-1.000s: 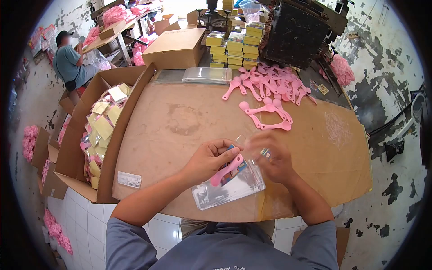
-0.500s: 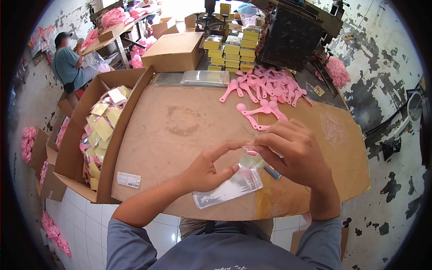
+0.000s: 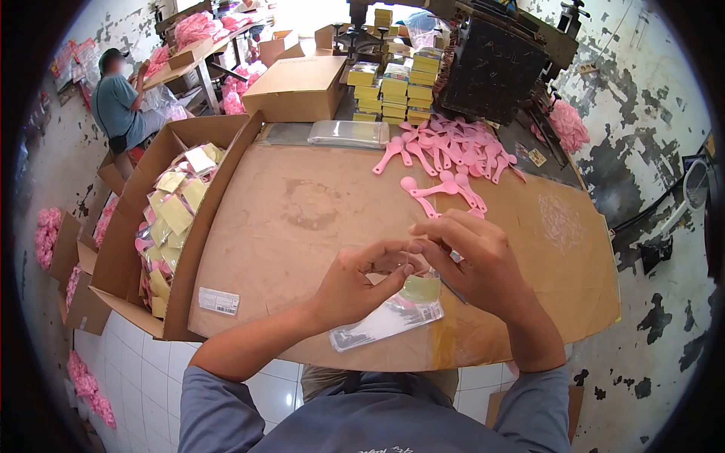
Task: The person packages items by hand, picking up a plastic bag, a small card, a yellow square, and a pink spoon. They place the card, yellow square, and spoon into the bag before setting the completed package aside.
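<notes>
Pinching a clear bag (image 3: 427, 273) up top, left hand (image 3: 362, 283) plus right hand (image 3: 483, 260) | yellowish card (image 3: 420, 291) inside, just below the grip | flat bags (image 3: 385, 323) lying on the surface (image 3: 279, 249)

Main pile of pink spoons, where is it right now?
In the head view, the pink spoon pile lies on the far side of the table, right of centre, beside the clear plastic sleeves.

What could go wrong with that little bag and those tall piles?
The thin clear bag might crumple or slip, because the left hand and right hand hold it only by fingertips. The yellow-edged stacks stand close together, so a bump could topple some.
</notes>
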`<state>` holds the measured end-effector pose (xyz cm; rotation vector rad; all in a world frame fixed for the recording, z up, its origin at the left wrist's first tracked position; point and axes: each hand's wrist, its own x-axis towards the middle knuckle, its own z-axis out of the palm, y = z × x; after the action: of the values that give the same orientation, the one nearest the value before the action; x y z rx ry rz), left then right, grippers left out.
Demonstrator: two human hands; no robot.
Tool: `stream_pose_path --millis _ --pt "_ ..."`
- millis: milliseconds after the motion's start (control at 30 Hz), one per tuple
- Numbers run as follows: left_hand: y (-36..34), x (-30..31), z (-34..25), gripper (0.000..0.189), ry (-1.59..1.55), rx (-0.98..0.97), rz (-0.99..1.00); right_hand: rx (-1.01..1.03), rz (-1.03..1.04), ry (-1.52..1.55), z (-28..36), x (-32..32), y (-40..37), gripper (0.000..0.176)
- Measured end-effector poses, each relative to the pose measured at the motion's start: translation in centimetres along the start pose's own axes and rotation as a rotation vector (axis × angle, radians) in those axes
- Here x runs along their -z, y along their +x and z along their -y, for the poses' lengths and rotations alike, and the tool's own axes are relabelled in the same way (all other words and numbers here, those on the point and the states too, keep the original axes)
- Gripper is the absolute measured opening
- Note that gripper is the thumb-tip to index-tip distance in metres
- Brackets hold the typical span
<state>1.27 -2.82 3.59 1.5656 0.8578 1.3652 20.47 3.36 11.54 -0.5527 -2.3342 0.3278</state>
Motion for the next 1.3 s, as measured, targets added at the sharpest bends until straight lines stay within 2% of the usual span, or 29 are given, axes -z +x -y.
stream_pose_path --millis 167,267,367,533,667,767,833,933,1067,1133,1233,1267,1300 --pt "0.1 0.5 0.5 0.022 0.014 0.014 -0.075 0.056 -0.111 -0.001 -0.5 -1.4 0.3 0.014" --pt "0.1 0.7 0.7 0.024 0.086 0.005 -0.108 0.213 -0.128 -0.171 -0.3 -1.3 0.4 0.017" --pt "0.0 1.0 0.6 0.027 0.222 -0.057 -0.082 0.275 -0.074 -0.315 -0.4 -1.3 0.3 0.021" --pt "0.0 1.1 0.5 0.035 0.265 -0.139 0.005 0.222 -0.029 -0.333 -0.8 -1.2 0.3 0.022" --pt "0.3 1.1 -0.1 0.037 0.184 -0.029 0.004 0.071 -0.079 -0.219 -1.6 -1.6 0.0 0.024" --pt "0.3 1.2 0.2 0.039 0.15 0.016 -0.048 0.207 -0.23 -0.259 -1.1 -1.2 0.1 0.024" --pt "0.1 1.2 0.2 0.04 0.198 0.012 -0.044 0.266 -0.177 -0.361 -0.5 -1.2 0.1 0.024" --pt "-0.1 0.9 0.5 0.042 0.376 -0.148 -0.05 0.313 -0.117 -0.471 -0.6 -1.8 -0.1 0.025" --pt "-0.3 0.9 1.1 0.041 0.539 -0.147 -0.019 0.406 -0.048 -0.652 -1.5 -2.9 -0.7 0.025" --pt "-0.4 0.9 1.0 0.041 0.706 -0.16 0.042 0.299 -0.077 -0.596 -1.7 -2.8 -0.5 0.022" --pt "-0.1 1.0 0.4 0.038 0.644 -0.154 0.08 0.097 -0.212 -0.397 -3.5 -1.6 0.0 0.015" --pt "-0.1 1.1 0.4 0.038 0.533 -0.085 0.049 0.025 -0.269 -0.31 -4.5 -0.7 -0.1 0.012" --pt "0.0 1.2 0.3 0.037 0.421 -0.018 0.018 -0.1 -0.234 -0.087 -5.2 0.7 -0.3 0.009"
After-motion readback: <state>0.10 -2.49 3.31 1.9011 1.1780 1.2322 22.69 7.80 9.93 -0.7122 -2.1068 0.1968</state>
